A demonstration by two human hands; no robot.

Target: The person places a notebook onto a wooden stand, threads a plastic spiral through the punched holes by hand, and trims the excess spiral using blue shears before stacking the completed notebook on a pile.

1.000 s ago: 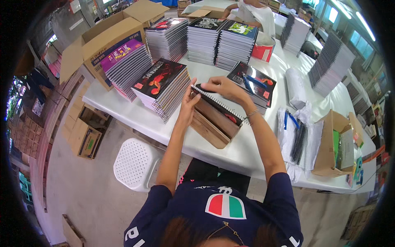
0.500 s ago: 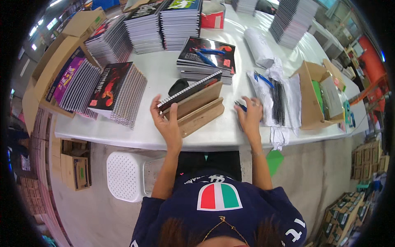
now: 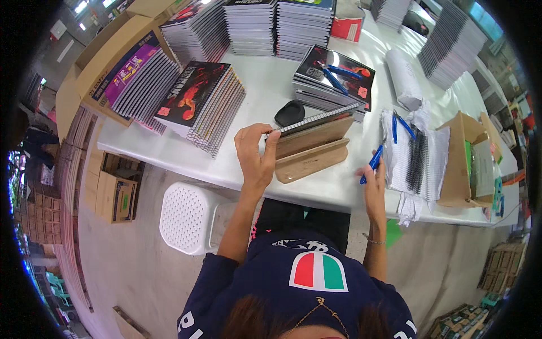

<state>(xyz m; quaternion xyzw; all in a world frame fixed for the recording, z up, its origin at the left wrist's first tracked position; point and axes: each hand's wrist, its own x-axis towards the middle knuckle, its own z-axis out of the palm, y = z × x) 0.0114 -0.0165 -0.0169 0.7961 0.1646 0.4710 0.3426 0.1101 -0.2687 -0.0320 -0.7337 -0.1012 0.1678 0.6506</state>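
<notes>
A spiral notebook [image 3: 333, 117] stands on edge, its coil upward, in a slotted wooden stand [image 3: 312, 164] near the table's front edge. My left hand [image 3: 255, 158] is closed at the notebook's left end, thumb and fingers pinching the end of the coil. In my right hand [image 3: 374, 195] is a pair of blue-handled pliers [image 3: 372, 164], held to the right of the stand. A round black object [image 3: 289, 114] lies behind the notebook. Two more blue-handled tools [image 3: 341, 79] rest on a low stack of black-covered notebooks [image 3: 316, 93].
Loose black coils [image 3: 418, 164] and another blue-handled tool [image 3: 402, 125] lie on white wrapping at the right, beside an open cardboard box [image 3: 454, 169]. Notebook stacks [image 3: 206, 107] and a carton [image 3: 90, 79] fill the left. A white stool [image 3: 186, 217] stands below the front edge.
My right hand has lifted the pliers off the table. My left fingers have closed on the coil's end. The whole view has shifted, so the table things appear farther right.
</notes>
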